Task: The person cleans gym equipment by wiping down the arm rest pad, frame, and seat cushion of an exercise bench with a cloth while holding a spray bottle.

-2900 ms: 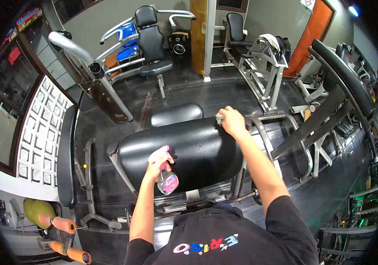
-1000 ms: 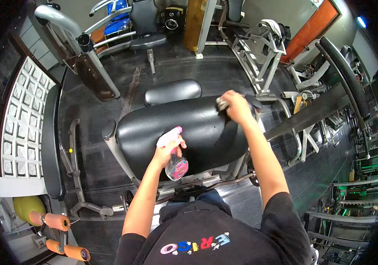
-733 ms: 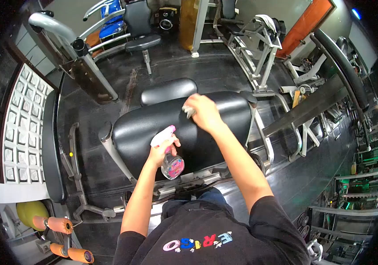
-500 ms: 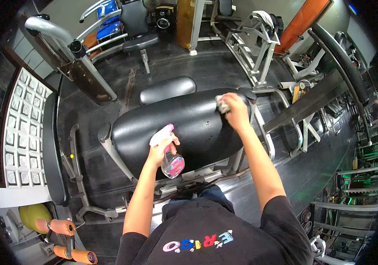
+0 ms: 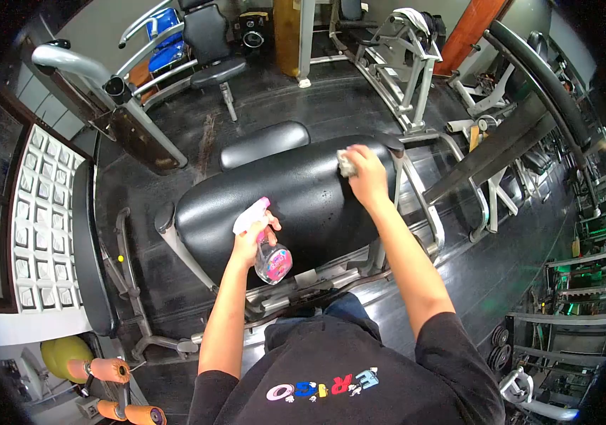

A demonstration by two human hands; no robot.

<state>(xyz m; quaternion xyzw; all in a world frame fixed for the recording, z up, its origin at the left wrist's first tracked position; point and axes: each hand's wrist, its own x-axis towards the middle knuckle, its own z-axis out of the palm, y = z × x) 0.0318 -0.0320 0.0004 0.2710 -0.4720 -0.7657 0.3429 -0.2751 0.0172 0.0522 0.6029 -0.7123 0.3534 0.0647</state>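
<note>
A wide black padded bench (image 5: 267, 195) lies across the middle in front of me, with wet droplets on its right half. My left hand (image 5: 252, 239) is wrapped round the neck of a spray bottle (image 5: 272, 263), which has a white and pink trigger head and a clear body with a pink label. The bottle is tilted over the bench's near edge. Toward the far right end of the pad, my right hand (image 5: 368, 177) grips a crumpled whitish cloth (image 5: 346, 164) against the black surface.
Behind the bench is a smaller black pad (image 5: 265, 144). A machine with a seat (image 5: 219, 71) stands at the back left, and grey metal frames (image 5: 411, 85) at the back right. Orange foam rollers (image 5: 110, 370) and a green ball (image 5: 64, 355) are at lower left.
My right hand has shifted slightly left with the cloth along the pad. My left hand still holds the spray bottle in nearly the same place. The whole view has turned a little.
</note>
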